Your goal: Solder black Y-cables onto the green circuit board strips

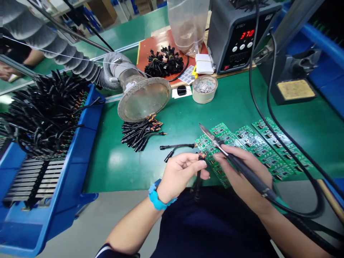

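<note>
My left hand [180, 173], with a blue band on its wrist, pinches a black cable [198, 179] whose coloured wire ends sit at the edge of a green circuit board [215, 143]. My right hand [242, 168] grips a soldering iron [231, 157]; its tip points up and left above the board. Another black cable [177, 147] is attached to the board's left edge. Several more green boards [268, 147] lie in a row to the right.
A fume extractor funnel [143, 98] hangs over a bundle of black cables [139, 132]. A blue bin [80, 143] at left holds many cables. The soldering station [236, 32] reads 370; a tin of solder scraps [204, 89] and an iron stand [292, 79] sit nearby.
</note>
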Tool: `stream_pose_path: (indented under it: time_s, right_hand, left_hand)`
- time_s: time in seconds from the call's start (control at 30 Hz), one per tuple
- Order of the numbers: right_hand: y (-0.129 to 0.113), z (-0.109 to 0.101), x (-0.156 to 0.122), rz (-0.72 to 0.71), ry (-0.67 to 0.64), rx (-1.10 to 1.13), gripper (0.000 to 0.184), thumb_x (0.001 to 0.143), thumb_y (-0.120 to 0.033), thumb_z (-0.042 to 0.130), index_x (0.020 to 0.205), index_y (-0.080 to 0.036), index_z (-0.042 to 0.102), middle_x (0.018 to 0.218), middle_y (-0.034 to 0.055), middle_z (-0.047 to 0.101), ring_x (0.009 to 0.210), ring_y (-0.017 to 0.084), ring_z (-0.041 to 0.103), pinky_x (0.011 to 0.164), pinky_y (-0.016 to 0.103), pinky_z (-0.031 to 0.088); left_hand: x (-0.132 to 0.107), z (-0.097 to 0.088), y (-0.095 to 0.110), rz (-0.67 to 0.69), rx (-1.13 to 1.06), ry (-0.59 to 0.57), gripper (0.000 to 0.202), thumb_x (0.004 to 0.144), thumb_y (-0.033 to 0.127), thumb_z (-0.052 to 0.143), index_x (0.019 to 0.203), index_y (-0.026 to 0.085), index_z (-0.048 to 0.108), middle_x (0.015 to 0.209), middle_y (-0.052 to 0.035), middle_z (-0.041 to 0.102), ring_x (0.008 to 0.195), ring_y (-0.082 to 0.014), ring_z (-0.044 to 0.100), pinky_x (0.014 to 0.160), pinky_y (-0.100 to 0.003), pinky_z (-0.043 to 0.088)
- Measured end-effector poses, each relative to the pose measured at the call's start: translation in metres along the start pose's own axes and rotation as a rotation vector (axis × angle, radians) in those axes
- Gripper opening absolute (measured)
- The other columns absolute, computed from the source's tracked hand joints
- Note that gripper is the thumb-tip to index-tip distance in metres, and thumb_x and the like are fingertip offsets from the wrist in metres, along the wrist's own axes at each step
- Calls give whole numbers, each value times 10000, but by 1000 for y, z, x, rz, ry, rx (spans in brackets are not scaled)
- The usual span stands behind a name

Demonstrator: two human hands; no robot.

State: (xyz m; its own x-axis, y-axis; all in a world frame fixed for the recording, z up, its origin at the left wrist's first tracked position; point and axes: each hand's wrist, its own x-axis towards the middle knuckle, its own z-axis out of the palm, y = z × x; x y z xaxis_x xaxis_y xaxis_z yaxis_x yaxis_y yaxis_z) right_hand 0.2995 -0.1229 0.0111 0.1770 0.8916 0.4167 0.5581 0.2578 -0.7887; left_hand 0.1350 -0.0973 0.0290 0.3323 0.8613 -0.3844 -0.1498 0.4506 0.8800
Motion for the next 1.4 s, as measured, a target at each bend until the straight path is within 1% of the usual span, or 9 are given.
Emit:
stream_pose_path:
  time_s: [0.1,0.23,0.3,0.4,0.5,0.7,0.8,1.07,1.4]
  right_hand:
    - [3,-6,-5,-61,109,-70,389,703,-155,714,1060,-264,607,944,4,664,812,149,633,759,285,550]
    - [10,-25,-11,-163,82,-143,478,666,-87,725,1090,-272,604,923,7,673,776,156,645,712,270,568]
    - [14,-35,-16,-168,64,-133,503,669,-75,716,1116,-273,598,895,13,679,750,164,650,685,272,574]
    - [19,-45,-27,-152,33,-128,507,674,-95,709,1135,-268,589,866,26,681,707,181,649,641,300,578]
    - [20,-52,-35,-167,6,-144,446,661,-104,712,1075,-230,604,802,36,667,682,189,640,584,302,564]
    - [11,-60,-32,-212,-262,-122,165,737,-130,616,880,-206,588,659,4,595,538,125,572,456,241,492]
    - [10,-59,-33,-209,-259,-135,237,732,-142,619,957,-210,591,666,2,609,540,139,574,454,262,482]
    - [8,-44,-46,-181,-64,-245,281,709,-202,675,977,-257,610,633,-25,585,590,153,575,491,272,461]
    - [10,-47,-39,-197,-202,-189,231,726,-171,644,936,-228,570,593,-36,546,529,128,544,469,257,430]
  left_hand:
    - [-3,-5,4,99,147,57,146,787,254,652,882,146,629,595,5,637,509,-117,607,544,-255,523]
    - [-9,-14,5,501,767,177,215,824,184,604,1032,186,658,830,-52,642,704,-132,612,636,-270,531]
    - [-10,-18,0,615,1012,115,273,867,148,529,1122,183,619,888,-74,628,805,-152,597,727,-307,527]
    - [-7,-19,-13,611,1180,-8,273,903,146,457,1137,151,598,884,-85,621,832,-167,579,745,-331,525]
    - [-3,-16,-25,634,1264,-8,261,903,163,471,1135,136,587,910,-86,634,860,-180,569,763,-348,516]
    - [2,-8,-33,674,1338,-23,250,911,193,470,1134,159,578,894,-66,645,825,-176,562,747,-354,507]
    - [4,-8,-35,651,1345,-15,244,910,191,472,1127,158,576,910,-75,637,857,-185,562,764,-363,506]
    - [4,-7,-40,655,1328,15,233,905,169,473,1116,138,567,927,-82,614,905,-196,547,796,-365,507]
    - [3,-3,-38,656,1368,46,200,898,145,474,1061,103,582,881,-89,595,842,-191,519,743,-347,503]
